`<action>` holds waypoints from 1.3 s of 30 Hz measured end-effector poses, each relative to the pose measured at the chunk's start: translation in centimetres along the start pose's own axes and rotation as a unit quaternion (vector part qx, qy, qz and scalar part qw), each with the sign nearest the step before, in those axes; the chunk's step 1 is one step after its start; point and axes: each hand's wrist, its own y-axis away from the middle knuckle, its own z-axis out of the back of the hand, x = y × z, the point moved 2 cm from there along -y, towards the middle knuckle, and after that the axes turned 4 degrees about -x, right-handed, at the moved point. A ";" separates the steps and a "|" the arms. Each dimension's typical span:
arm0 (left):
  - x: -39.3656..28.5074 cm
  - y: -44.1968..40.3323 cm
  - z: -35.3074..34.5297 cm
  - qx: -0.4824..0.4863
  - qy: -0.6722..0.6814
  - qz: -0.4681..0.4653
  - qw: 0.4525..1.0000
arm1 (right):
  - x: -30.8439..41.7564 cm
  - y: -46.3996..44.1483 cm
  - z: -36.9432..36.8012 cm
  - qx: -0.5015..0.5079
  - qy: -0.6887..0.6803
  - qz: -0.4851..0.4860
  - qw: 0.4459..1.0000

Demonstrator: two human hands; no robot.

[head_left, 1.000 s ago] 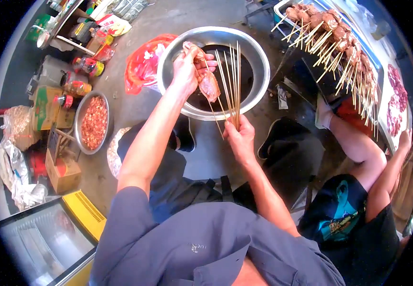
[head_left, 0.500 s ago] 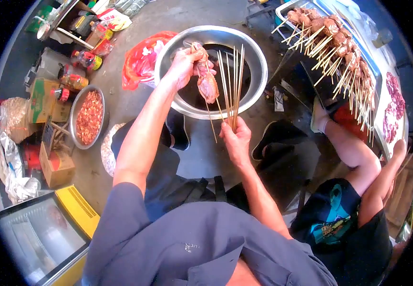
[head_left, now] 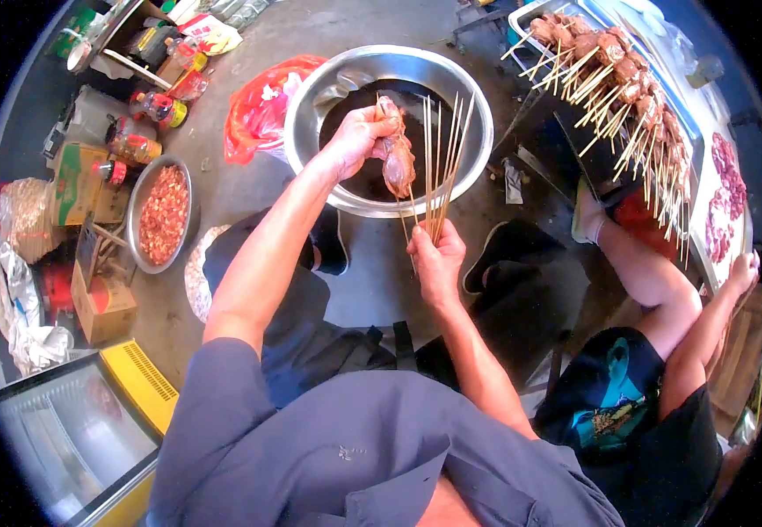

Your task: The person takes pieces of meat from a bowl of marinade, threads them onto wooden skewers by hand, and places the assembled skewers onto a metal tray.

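Held over the middle of the metal bowl (head_left: 478, 132), at 12 o'clock, by the left hand (head_left: 355, 143) closed around its upper end, the meat (head_left: 399, 167) looks light, soft and slippery, best taken by its stiff stick end, its long axis running roughly 12 to 6 o'clock, while the right hand (head_left: 438, 263) grips the bundle of sticks (head_left: 436, 167).

The brown-red meat (head_left: 398, 167), shiny, is over the basin (head_left: 480, 132), perhaps on two sticks; the bare sticks (head_left: 428, 158) fan out beside it.
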 end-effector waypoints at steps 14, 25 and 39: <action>2.2 1.7 -2.9 0.014 0.065 0.075 0.995 | 0.4 -0.7 -0.3 -0.020 -0.042 -0.007 0.999; 0.2 1.0 -2.4 -0.071 0.073 0.024 0.994 | 1.4 -1.5 -0.7 -0.039 0.079 0.080 0.993; 3.4 0.8 -2.8 -0.046 0.116 0.050 0.991 | 1.1 -1.3 -0.7 0.032 0.056 -0.071 0.995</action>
